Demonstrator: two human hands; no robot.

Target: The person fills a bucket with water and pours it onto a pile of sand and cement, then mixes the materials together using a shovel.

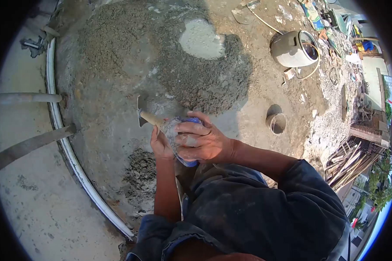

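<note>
A grey-crusted thing with blue edges [188,162] is held in front of my body. My right hand [198,139] is wrapped over its top and right side, fingers bent. My left hand [162,145] is against its left side, by the end of a light wooden handle [152,118]; its fingers are partly hidden. At the far end of the handle is a thin metal blade [141,108]. Beyond my hands lies a ring of wet grey mix [222,85] around a pale powdery patch [201,40].
A grey barrel [288,48] with a hose stands at upper right, with a small round container [276,123] nearer. A long white pipe [67,148] and two posts [28,98] are left. A mortar heap [143,174] sits near my left forearm. Wooden sticks [344,163] lie right.
</note>
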